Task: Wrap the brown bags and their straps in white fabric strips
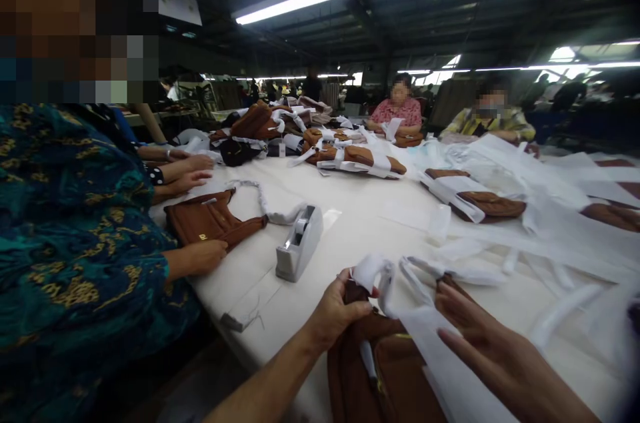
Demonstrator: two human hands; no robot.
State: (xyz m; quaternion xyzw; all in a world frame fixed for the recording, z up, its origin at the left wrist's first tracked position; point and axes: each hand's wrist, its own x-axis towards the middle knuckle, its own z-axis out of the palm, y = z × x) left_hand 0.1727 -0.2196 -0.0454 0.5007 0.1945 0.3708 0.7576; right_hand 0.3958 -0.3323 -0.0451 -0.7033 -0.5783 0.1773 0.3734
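A brown bag with a zip lies at the table's near edge, its strap wrapped in white paper. My left hand pinches the bag's upper left corner, where the wrapped strap meets it, thumb and fingers closed. On the right side, my right hand has its fingers stretched out, beside the bag's other upper corner and over a long white paper strip. That strip runs down across the bag's front. A grey tape dispenser stands beyond my left hand.
At the left, a person in a teal patterned top handles another brown bag. Wrapped brown bags and loose white paper lie across the white table. Two people work at the far side.
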